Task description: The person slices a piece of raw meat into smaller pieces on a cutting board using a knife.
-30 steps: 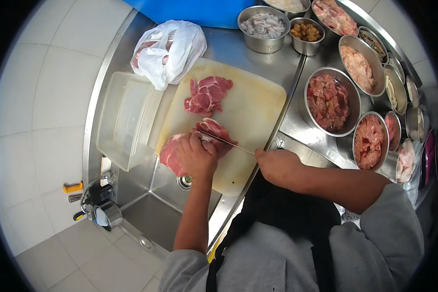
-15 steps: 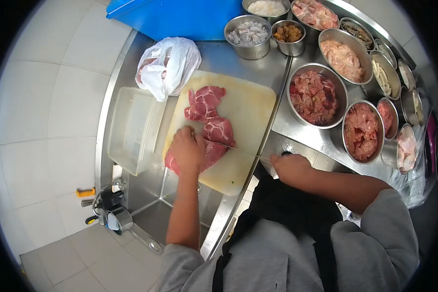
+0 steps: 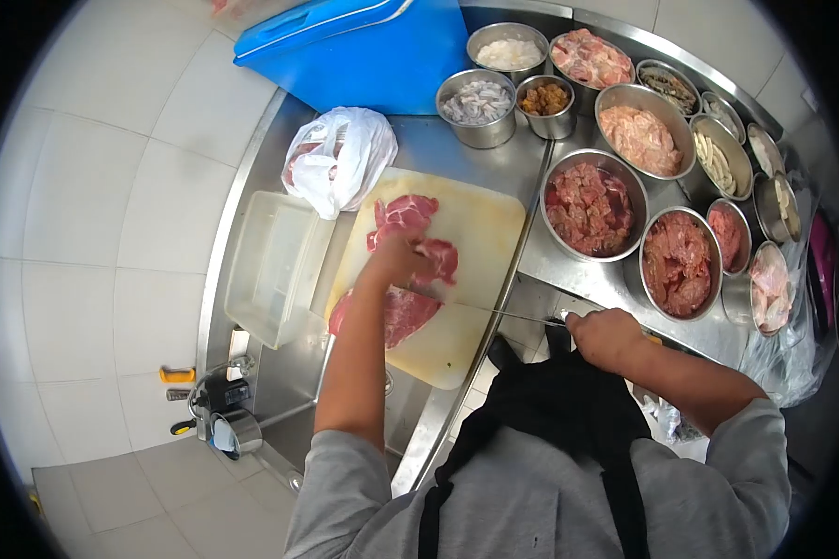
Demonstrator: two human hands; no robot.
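A pale cutting board (image 3: 480, 224) carries red meat in several pieces. My left hand (image 3: 398, 258) is over the middle slice (image 3: 441, 260), touching it, with its fingertips partly hidden. Beyond it lie cut slices (image 3: 410, 211) at the board's far part. The larger meat piece (image 3: 403, 319) rests nearer to me, partly under my left forearm. My right hand (image 3: 606, 337) is wrapped round the handle of a long knife (image 3: 508, 315), whose blade points left across the board's right edge, its tip near the larger piece.
Steel bowls of meat (image 3: 596, 205) and other food crowd the right counter. A white plastic bag (image 3: 364, 154) and a blue container (image 3: 373, 65) are at the back. Left of the board is a clear plastic tray (image 3: 275, 265), above a sink (image 3: 289, 373).
My left hand has moved from the larger piece to the slice beyond it. The knife has drawn back to the right, and a slice now lies apart from the larger piece.
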